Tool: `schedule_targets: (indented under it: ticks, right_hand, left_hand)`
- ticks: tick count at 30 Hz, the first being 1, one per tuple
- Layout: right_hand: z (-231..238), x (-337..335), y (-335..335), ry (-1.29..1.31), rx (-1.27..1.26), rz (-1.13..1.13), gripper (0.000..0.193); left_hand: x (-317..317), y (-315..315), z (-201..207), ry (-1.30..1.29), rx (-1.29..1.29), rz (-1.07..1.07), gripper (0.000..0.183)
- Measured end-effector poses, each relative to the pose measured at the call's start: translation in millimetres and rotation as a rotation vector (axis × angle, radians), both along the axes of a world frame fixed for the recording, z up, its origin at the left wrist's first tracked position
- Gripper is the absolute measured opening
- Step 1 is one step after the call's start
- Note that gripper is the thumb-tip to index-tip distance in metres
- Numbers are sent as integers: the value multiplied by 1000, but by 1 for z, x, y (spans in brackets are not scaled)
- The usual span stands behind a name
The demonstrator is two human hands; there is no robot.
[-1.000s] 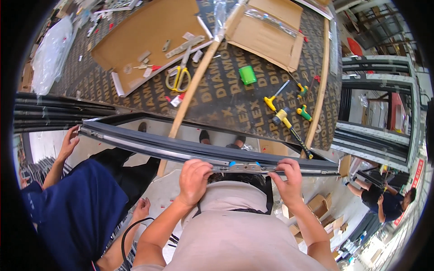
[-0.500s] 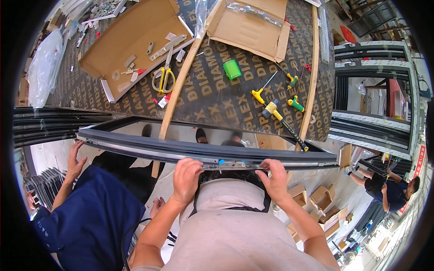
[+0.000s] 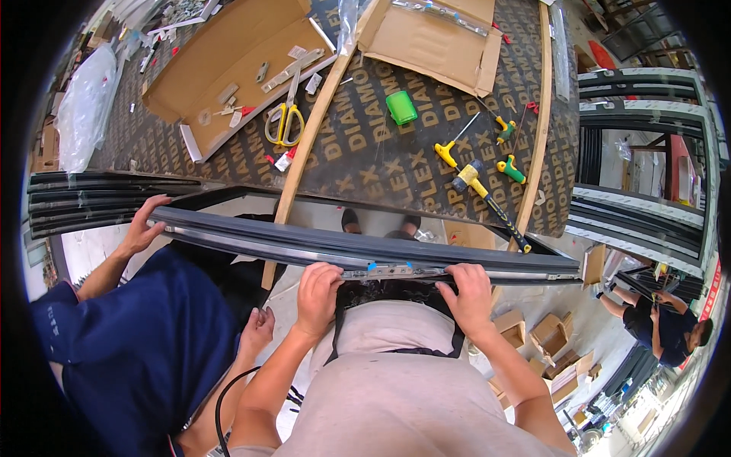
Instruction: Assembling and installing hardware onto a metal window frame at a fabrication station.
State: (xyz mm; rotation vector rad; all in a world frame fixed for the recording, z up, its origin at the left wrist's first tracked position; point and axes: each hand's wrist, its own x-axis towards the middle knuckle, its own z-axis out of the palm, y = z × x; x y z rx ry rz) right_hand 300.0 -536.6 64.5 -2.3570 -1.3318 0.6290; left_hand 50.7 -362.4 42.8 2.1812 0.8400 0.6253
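Note:
A long dark window frame (image 3: 381, 246) lies across the near edge of the worktable, its side facing me. Along that side sits a slim metal hardware strip (image 3: 393, 270) with two blue pieces on it. Around the strip's left end the fingers of my left hand (image 3: 316, 303) are closed. At its right end my right hand (image 3: 470, 298) grips with thumb and fingers, the thumb below. What exactly lies under my fingertips is partly hidden. At the frame's left end, a co-worker's hand (image 3: 142, 226) rests on the corner.
On the table lie a hammer (image 3: 470, 180), a yellow T-handle driver (image 3: 445, 154), scissors (image 3: 285, 126), a green case (image 3: 401, 108) and open cardboard trays (image 3: 426, 57). Wooden battens (image 3: 311, 142) cross it. The co-worker in blue (image 3: 152, 335) stands close on my left. Cardboard boxes (image 3: 548, 333) stand on the floor.
The view has shifted slightly, so the table things appear further right and higher. The co-worker's hand has moved up onto the frame's left corner. Both my hands stay on the strip.

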Motion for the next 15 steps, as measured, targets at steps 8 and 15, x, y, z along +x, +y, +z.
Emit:
schedule_targets:
  ticks: [8,15]
  right_hand:
    - [3,-1,2,13,17,-48,33]
    - [2,-1,9,114,70,-18,29]
  left_hand:
    - [-2,-4,0,28,-50,36,28]
    - [-1,-4,2,60,-47,88,26]
